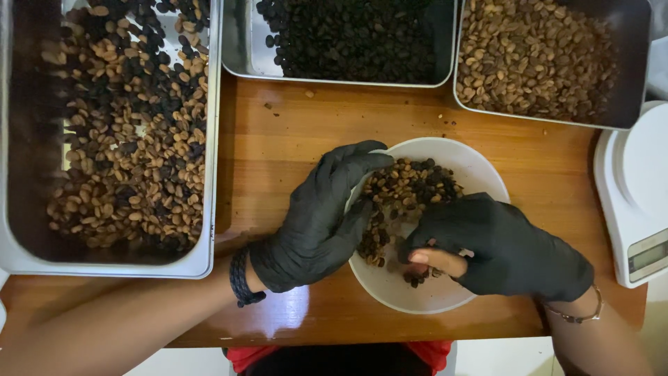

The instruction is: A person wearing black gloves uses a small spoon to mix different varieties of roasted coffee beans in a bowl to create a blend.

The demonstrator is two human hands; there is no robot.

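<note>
A white bowl (480, 167) holding mixed light and dark coffee beans (407, 191) sits on the wooden table near its front edge. My left hand (320, 219), in a black glove, rests on the bowl's left rim with its fingers curled over the edge and touching the beans. My right hand (497, 247), also black-gloved with a torn fingertip showing bare skin, lies inside the bowl on its right side, fingers bent over a few beans near the bottom. I cannot see whether it pinches any bean.
A large metal tray (209, 139) of mixed beans stands at the left. A metal tray (240, 59) of dark beans is at the back centre, another tray (630, 83) of light beans at the back right. A white scale (637, 188) sits at the right edge.
</note>
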